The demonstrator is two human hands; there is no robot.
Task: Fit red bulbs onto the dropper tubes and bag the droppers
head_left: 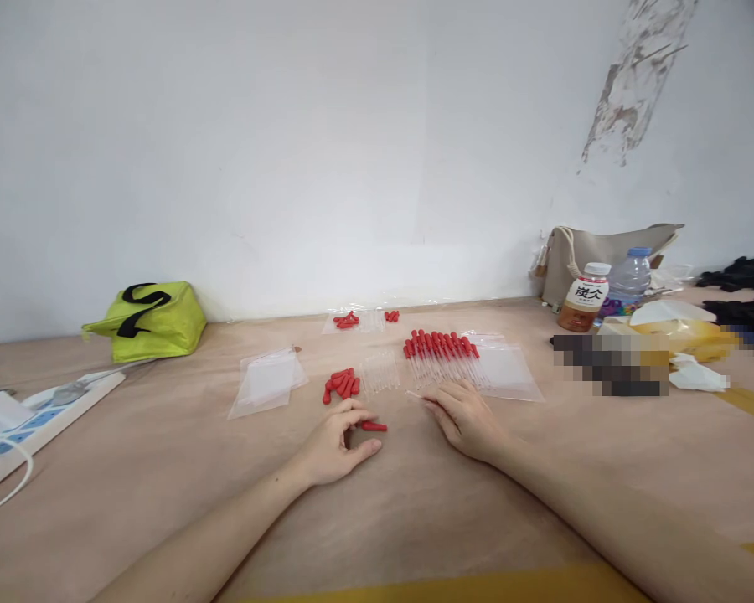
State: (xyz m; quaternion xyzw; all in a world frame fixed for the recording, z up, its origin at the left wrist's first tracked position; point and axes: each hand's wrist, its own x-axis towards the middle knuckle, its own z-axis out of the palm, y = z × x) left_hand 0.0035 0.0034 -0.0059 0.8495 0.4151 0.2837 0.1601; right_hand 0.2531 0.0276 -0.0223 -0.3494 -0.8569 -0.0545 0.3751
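My left hand is curled around a red rubber dropper bulb; the bulb's narrow end sticks out between thumb and forefinger. My right hand pinches a thin clear dropper tube, its end pointing left. Several loose red bulbs lie just beyond my left hand. Beside them is a row of bare clear tubes. Past my right hand lie droppers with red bulbs fitted, side by side, partly on a clear plastic bag.
More red bulbs and tubes lie near the wall. Flat clear bags are at left. A green bag and a power strip stand further left. At right are a brown drink bottle, a water bottle and a beige bag.
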